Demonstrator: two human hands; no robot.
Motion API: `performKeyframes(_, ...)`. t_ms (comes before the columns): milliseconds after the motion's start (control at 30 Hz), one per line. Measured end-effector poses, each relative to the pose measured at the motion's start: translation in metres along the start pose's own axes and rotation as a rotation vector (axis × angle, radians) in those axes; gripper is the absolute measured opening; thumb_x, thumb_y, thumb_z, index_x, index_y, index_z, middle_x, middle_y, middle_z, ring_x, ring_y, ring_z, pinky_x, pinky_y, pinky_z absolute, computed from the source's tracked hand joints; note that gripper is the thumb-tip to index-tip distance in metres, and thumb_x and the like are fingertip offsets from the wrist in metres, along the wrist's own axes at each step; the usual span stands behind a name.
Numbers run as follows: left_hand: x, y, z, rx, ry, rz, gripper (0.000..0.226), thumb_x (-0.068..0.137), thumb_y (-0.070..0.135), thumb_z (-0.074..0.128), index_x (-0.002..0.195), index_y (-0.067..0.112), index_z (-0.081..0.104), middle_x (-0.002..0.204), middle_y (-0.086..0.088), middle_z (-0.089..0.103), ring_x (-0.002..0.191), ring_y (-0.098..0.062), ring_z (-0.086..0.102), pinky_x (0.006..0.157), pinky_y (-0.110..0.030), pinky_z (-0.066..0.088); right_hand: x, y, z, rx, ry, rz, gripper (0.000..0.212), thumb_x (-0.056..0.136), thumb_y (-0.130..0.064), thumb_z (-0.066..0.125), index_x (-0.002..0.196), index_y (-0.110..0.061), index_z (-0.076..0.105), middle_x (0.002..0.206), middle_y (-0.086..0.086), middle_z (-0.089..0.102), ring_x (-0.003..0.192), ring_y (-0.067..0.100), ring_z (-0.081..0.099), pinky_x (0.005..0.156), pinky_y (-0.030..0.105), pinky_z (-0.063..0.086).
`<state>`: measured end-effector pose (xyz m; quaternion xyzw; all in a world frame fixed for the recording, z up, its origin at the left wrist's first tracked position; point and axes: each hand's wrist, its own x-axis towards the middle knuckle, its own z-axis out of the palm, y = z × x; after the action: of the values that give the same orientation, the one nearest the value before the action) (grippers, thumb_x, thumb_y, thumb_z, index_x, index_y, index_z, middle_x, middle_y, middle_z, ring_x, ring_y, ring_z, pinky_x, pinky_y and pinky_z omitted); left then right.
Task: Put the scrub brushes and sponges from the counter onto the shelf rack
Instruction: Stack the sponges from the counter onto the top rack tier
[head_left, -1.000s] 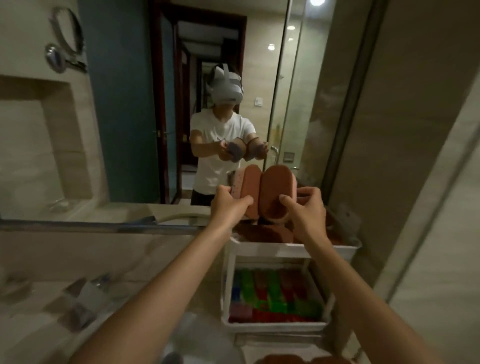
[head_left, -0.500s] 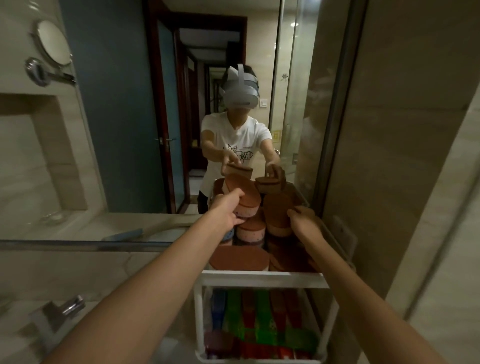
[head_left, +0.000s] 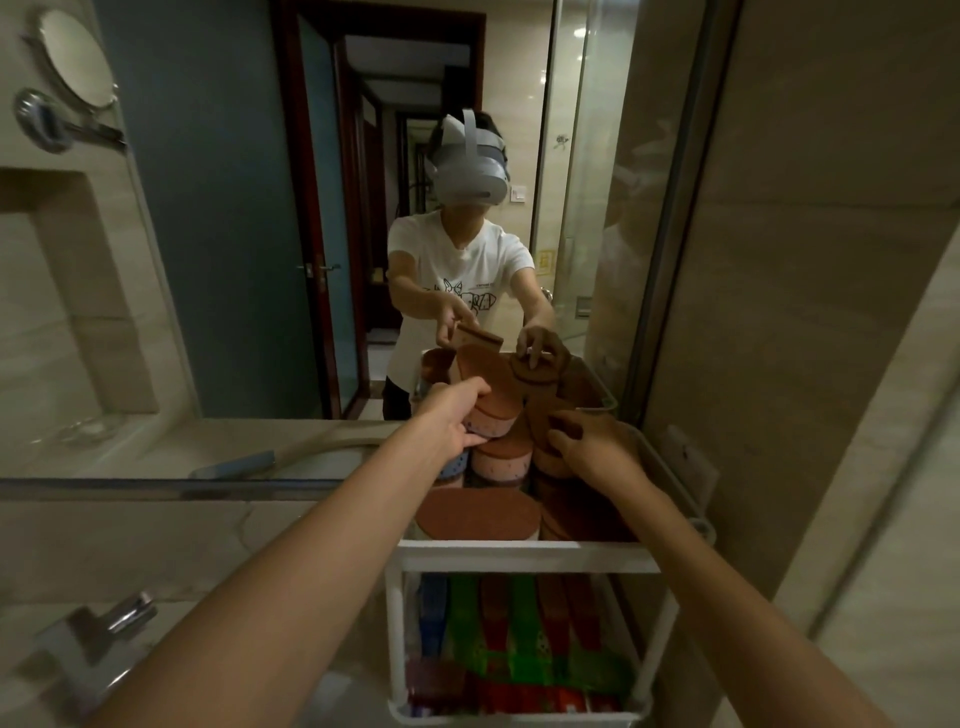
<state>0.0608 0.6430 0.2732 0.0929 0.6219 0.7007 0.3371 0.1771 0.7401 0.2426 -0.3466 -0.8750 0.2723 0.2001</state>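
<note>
Dim beige-tiled bathroom, wide wall mirror (head_left: 218, 249), round shaving mirror (head_left: 72, 60), chrome faucet (head_left: 111, 626).

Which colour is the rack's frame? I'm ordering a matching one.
White: the shelf rack shows a plain white frame, clearest in the head view.

Brown-topped oval sponges (head_left: 491, 395) are piling up, tilted, in the white shelf rack's (head_left: 524, 555) top tier, frame center.

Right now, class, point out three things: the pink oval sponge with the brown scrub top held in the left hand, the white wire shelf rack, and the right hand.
Pink oval sponge (head_left: 493, 410): head view, on its brown scrub top.
White wire shelf rack (head_left: 524, 557): head view, front rail of the upper tier.
Right hand (head_left: 592, 447): head view, back of the hand.
</note>
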Motion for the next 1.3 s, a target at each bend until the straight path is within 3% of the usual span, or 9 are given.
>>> performKeyframes(267, -0.004, 0.008, 0.0, -0.037, -0.048, 0.032, 0.045, 0.089, 0.019, 0.057, 0.133, 0.012, 0.047, 0.13, -0.012, 0.057, 0.117, -0.025, 0.055, 0.088, -0.037, 0.045, -0.009, -0.01, -0.011, -0.109, 0.054, -0.06, 0.036, 0.094, -0.031, 0.048, 0.129, -0.022, 0.052, 0.138, 0.01, 0.045, 0.123, 0.028, 0.048, 0.1, 0.04, 0.044)
performKeyframes(400, -0.006, 0.013, 0.012, 0.043, -0.086, 0.065, 0.043, 0.085, 0.018, 0.063, 0.126, 0.01, 0.053, 0.113, -0.008, 0.064, 0.101, -0.02, 0.057, 0.069, -0.026, 0.044, -0.029, -0.023, -0.025, 0.154, 0.205, -0.271, 0.037, 0.09, -0.014, 0.056, 0.127, -0.015, 0.051, 0.121, 0.0, 0.057, 0.113, 0.013, 0.054, 0.095, 0.03, 0.048)
performKeyframes(533, -0.01, 0.013, 0.027, 0.036, -0.19, 0.01, 0.036, 0.084, 0.007, 0.063, 0.119, 0.007, 0.058, 0.083, -0.005, 0.064, 0.091, -0.019, 0.061, 0.075, -0.03, 0.051, -0.032, -0.024, -0.032, -0.039, 0.225, -0.32, 0.041, 0.083, -0.026, 0.066, 0.123, -0.018, 0.056, 0.122, 0.002, 0.056, 0.11, 0.016, 0.056, 0.088, 0.024, 0.047)
performKeyframes(700, -0.016, 0.01, 0.039, 0.159, -0.348, -0.009, 0.036, 0.087, 0.008, 0.062, 0.122, 0.003, 0.058, 0.083, -0.008, 0.065, 0.077, -0.017, 0.061, 0.072, -0.03, 0.054, -0.036, -0.016, -0.038, 0.028, 0.273, -0.241, 0.033, 0.083, -0.03, 0.067, 0.11, -0.013, 0.058, 0.098, 0.002, 0.065, 0.089, 0.016, 0.064, 0.074, 0.032, 0.057)
performKeyframes(800, -0.016, 0.002, 0.043, 0.152, -0.407, 0.023, 0.033, 0.093, 0.015, 0.057, 0.121, -0.001, 0.057, 0.102, -0.015, 0.068, 0.088, -0.022, 0.066, 0.081, -0.033, 0.055, -0.034, -0.006, -0.039, 0.112, 0.288, -0.14, 0.038, 0.085, -0.028, 0.064, 0.119, -0.013, 0.056, 0.111, 0.007, 0.064, 0.1, 0.019, 0.062, 0.077, 0.03, 0.054)
performKeyframes(867, -0.012, -0.003, 0.045, 0.2, -0.317, 0.217, 0.028, 0.097, 0.019, 0.048, 0.114, -0.001, 0.059, 0.105, -0.016, 0.069, 0.096, -0.024, 0.066, 0.083, -0.032, 0.055, -0.034, 0.001, -0.04, 0.13, 0.307, -0.08, 0.042, 0.088, -0.027, 0.06, 0.127, -0.016, 0.05, 0.121, 0.008, 0.059, 0.108, 0.022, 0.059, 0.078, 0.029, 0.05)
performKeyframes(1000, -0.008, -0.015, 0.036, 0.801, -0.141, 0.722, 0.02, 0.092, 0.024, 0.052, 0.103, 0.009, 0.061, 0.106, -0.012, 0.068, 0.099, -0.026, 0.064, 0.084, -0.039, 0.053, -0.032, 0.017, -0.032, -0.031, 0.302, 0.019, 0.049, 0.094, -0.029, 0.05, 0.141, -0.024, 0.038, 0.146, 0.012, 0.032, 0.13, 0.03, 0.041, 0.098, 0.037, 0.042)
performKeyframes(1133, -0.001, -0.034, 0.029, 1.431, -0.261, 0.901, 0.052, 0.079, 0.038, 0.064, 0.126, 0.016, 0.053, 0.129, -0.008, 0.057, 0.117, -0.027, 0.055, 0.093, -0.034, 0.045, -0.023, 0.028, -0.022, -0.072, 0.257, 0.111, 0.047, 0.094, -0.03, 0.049, 0.14, -0.025, 0.042, 0.151, 0.016, 0.026, 0.136, 0.033, 0.033, 0.111, 0.041, 0.033)
performKeyframes(1300, -0.001, -0.036, 0.029, 1.669, -0.271, 1.028, 0.059, 0.083, 0.032, 0.063, 0.135, 0.013, 0.044, 0.133, -0.01, 0.051, 0.12, -0.029, 0.051, 0.091, -0.035, 0.044, -0.017, 0.039, -0.016, -0.094, 0.202, 0.093, 0.042, 0.093, -0.033, 0.051, 0.134, -0.025, 0.051, 0.148, 0.015, 0.034, 0.133, 0.032, 0.038, 0.108, 0.038, 0.036)
